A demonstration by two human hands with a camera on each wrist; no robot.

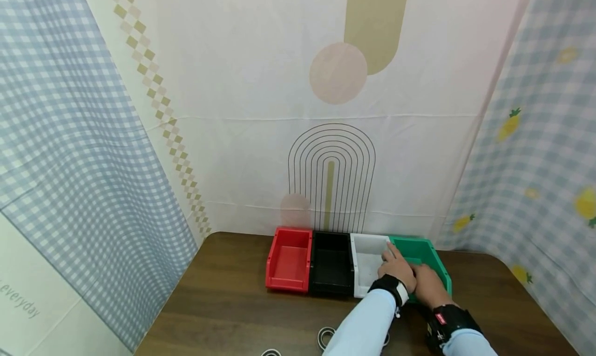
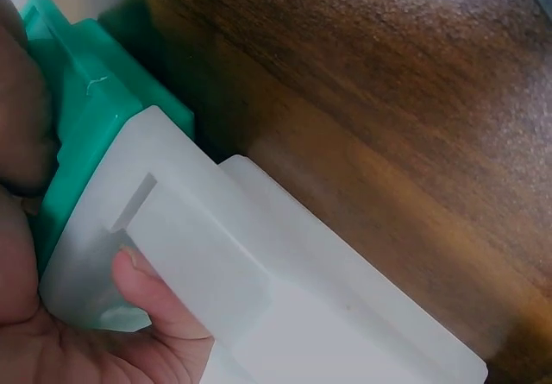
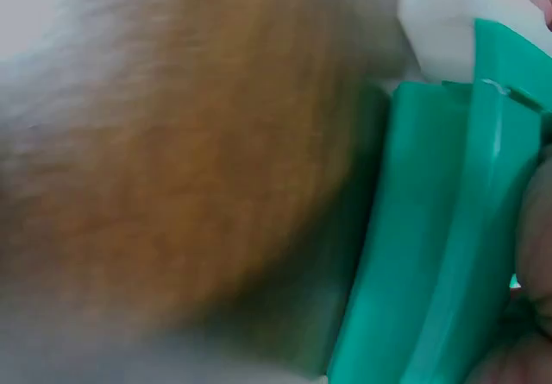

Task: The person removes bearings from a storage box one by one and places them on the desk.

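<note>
**Both hands at the white and green bins**

Four plastic bins are seen in a touching row at the far edge of the wooden table (image 1: 223, 304), against the backdrop cloth: a red bin (image 1: 289, 260), a black bin (image 1: 331, 263), a white bin (image 1: 368, 255) and a green bin (image 1: 426, 255), at about 5 o'clock in the head view.

The left hand (image 1: 396, 268) is laid over the seam between the white and green bins, its fingers pointing toward 12 o'clock. In the left wrist view the thumb (image 2: 159, 302) is pressed against the front wall of the white bin, and the hand appears closed round that wall, with the green bin just behind at 10 o'clock.

The right hand (image 1: 427, 286) is set on the near front of the green bin, just beside the left hand. The right wrist view is heavily blurred; the green rim is seen next to the fingers at 3 o'clock, but whether it is gripped or merely touched cannot be told.

Metal rings (image 1: 326, 338) lie on the table near the left sleeve, at 6 o'clock.
</note>
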